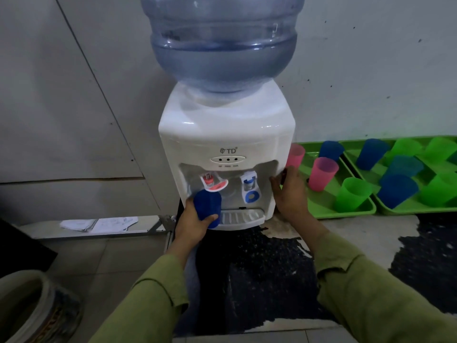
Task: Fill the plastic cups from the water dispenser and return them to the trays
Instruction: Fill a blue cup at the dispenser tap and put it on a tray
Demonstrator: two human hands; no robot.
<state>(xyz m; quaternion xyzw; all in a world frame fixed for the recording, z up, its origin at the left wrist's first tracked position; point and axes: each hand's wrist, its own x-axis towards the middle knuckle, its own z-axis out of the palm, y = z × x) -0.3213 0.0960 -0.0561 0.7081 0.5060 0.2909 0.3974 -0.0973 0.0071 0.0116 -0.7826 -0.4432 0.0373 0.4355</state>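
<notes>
Light: dim and gray all over, brightest on the white dispenser (226, 134).
Glare: small shiny spots on the dispenser top and the bottle (223, 40).
Shadows: soft, darkest low down.
Edges: lines lean and bend; bottom corners are fuzzy.

Bottle (223, 53) top cropped, far tray (408, 211) cut off

Blue cup (207, 206) under red tap (213, 183)

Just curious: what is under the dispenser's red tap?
A blue cup, gripped by the left hand, raised to the red tap. The cup's inside is hidden from view.
</notes>
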